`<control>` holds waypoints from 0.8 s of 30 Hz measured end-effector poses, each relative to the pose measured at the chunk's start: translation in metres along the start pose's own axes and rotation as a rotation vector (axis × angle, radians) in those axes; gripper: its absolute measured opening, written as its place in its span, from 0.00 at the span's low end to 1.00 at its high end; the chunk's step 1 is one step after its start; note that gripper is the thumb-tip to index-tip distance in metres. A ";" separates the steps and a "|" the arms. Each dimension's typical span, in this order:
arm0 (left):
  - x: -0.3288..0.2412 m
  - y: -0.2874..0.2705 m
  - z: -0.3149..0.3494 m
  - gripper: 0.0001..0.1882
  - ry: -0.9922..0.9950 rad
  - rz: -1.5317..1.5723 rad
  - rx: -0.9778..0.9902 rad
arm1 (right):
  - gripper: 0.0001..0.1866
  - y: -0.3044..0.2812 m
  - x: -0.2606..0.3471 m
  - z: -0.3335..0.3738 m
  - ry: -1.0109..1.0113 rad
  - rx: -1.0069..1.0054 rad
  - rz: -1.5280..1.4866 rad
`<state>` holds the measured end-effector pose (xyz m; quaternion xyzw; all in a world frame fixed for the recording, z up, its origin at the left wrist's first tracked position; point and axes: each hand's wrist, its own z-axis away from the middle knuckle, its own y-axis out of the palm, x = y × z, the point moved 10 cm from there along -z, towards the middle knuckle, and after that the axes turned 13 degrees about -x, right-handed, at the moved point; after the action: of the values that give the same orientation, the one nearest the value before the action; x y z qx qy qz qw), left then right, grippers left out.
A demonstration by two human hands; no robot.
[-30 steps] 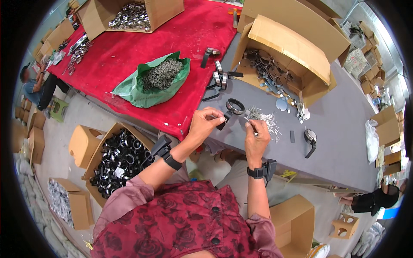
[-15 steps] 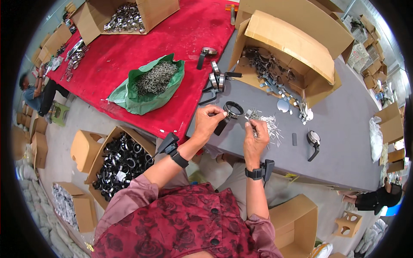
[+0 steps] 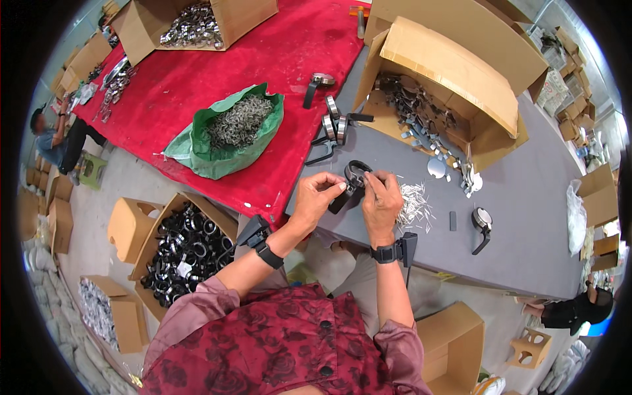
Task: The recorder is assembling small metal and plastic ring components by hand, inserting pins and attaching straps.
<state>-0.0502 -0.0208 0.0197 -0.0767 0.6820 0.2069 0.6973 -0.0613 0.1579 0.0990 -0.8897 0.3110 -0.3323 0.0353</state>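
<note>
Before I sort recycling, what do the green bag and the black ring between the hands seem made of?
Green bag: probably woven plastic, slight sheen, from its creases. Black ring: glossy highlights suggest coated metal or hard plastic, unclear which.

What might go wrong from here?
1. The black ring could slip: the left hand seems to have only a small pinch on it.
2. The right hand is close to the loose white slivers and might scatter them.
3. The open green bag sits near the red cloth edge; a knock might spill its metal bits.
</note>
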 end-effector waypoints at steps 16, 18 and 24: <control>-0.011 0.009 0.006 0.02 0.210 -0.153 0.039 | 0.14 0.000 -0.010 0.005 0.006 0.165 -0.066; -0.016 0.010 0.007 0.02 0.228 -0.155 0.053 | 0.15 0.000 -0.008 0.006 -0.011 0.188 -0.066; -0.009 0.010 0.005 0.02 0.173 -0.047 0.073 | 0.17 0.001 -0.006 0.006 -0.051 0.193 -0.031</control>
<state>-0.0492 -0.0118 0.0303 -0.0848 0.7447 0.1580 0.6429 -0.0619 0.1596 0.0909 -0.8950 0.2625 -0.3387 0.1237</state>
